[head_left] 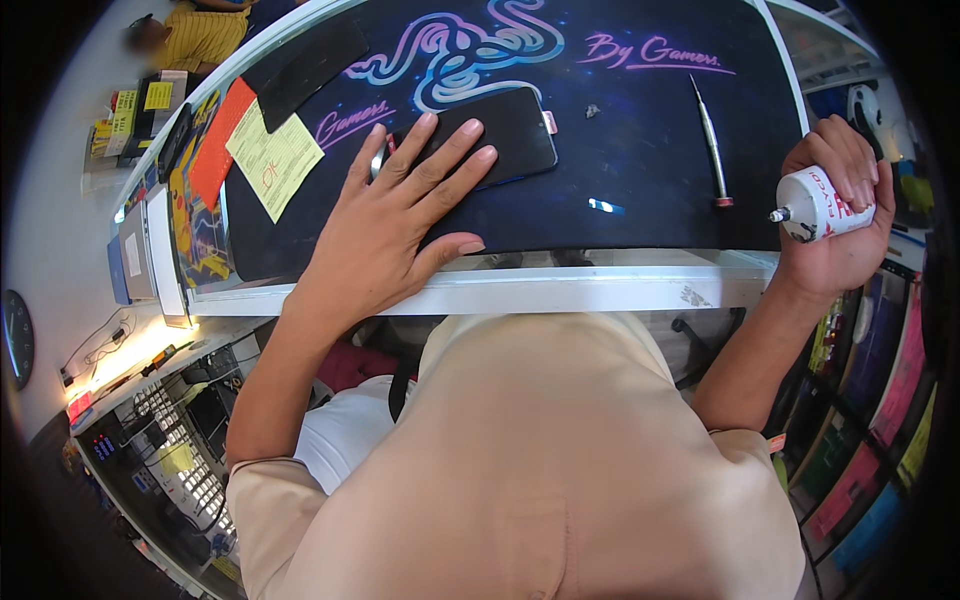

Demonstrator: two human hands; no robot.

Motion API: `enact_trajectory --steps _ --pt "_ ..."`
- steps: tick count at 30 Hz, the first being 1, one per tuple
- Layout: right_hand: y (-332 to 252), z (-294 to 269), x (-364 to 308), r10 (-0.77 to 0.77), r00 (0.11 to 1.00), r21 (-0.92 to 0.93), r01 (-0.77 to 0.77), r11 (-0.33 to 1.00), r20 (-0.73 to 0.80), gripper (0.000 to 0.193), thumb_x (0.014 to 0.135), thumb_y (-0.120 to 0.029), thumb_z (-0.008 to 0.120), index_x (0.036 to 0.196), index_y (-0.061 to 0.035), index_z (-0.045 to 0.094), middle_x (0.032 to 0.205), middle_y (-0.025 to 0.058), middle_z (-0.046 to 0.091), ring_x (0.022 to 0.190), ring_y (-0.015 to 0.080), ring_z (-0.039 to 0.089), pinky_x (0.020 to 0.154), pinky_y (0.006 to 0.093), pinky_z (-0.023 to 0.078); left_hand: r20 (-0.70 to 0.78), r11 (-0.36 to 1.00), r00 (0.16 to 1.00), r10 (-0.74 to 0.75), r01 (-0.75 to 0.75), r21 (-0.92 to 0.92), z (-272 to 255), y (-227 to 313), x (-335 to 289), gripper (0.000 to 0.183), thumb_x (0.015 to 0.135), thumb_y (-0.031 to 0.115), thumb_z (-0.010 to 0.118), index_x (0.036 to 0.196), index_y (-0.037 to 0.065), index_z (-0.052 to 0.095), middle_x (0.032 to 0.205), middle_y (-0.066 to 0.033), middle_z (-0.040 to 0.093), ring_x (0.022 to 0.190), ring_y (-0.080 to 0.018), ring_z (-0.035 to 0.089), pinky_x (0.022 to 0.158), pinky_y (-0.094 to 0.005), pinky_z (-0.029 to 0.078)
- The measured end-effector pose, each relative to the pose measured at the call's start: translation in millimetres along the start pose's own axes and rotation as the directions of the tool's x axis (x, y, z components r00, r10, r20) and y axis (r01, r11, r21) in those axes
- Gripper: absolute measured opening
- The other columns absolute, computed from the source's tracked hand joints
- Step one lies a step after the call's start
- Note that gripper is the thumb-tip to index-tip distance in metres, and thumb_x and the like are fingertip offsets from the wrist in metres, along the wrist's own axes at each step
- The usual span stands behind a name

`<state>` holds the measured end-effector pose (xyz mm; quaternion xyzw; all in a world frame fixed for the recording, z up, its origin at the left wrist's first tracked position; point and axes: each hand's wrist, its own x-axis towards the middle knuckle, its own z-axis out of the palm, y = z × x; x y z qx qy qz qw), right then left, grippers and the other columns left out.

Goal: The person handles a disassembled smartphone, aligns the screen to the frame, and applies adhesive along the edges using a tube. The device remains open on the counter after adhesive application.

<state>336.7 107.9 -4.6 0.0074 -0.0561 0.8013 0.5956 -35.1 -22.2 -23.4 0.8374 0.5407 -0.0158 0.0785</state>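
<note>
My left hand [405, 205] lies with fingers stretched out over the left part of a black smartphone [520, 138] on the dark printed mat. The phone's right end shows past my fingertips; a small shiny round object [377, 163] sticks out beside my index finger, its kind unclear. Raised at the right edge of the table, my right hand [842, 200] is wrapped round a small white bottle [808, 203] with red and black print, its thin metal nozzle pointing left. Between the phone and the bottle, a slim precision screwdriver [711, 145] rests on the mat.
A small grey scrap [592, 111] is on the mat. At the left lie a yellow written slip [275, 165], an orange-red piece [218, 140] and a black flat sheet [305, 75]. The table's white front edge [560, 290] runs before me. Another person [205, 38] is at the far left.
</note>
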Motion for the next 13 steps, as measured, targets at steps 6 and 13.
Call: enact_trajectory --steps 6,13 --pt "10.0 5.3 8.9 0.039 0.999 0.002 -0.039 0.999 0.013 0.02 0.093 -0.008 0.06 0.078 -0.0117 0.047 0.07 0.001 0.046 0.063 0.0136 0.048 0.066 0.0309 0.044 -0.045 0.995 0.998 -0.048 0.044 -0.086 -9.3 5.6 -14.4 0.067 0.104 0.048 0.062 0.164 0.02 0.05 0.172 -0.0031 0.045 0.161 -0.0297 0.036 0.133 -0.0536 0.017" --pt "16.9 3.8 11.9 0.052 0.998 0.006 -0.053 0.999 0.036 0.019 0.095 -0.01 0.06 0.08 -0.0111 0.048 0.07 0.0011 0.046 0.063 0.0142 0.048 0.068 0.0327 0.046 -0.042 0.965 0.994 -0.098 0.085 -0.248 -7.8 -5.2 -16.3 0.059 0.103 0.028 0.068 0.16 0.019 0.055 0.168 -0.0032 0.051 0.158 -0.0261 0.043 0.133 -0.053 0.017"
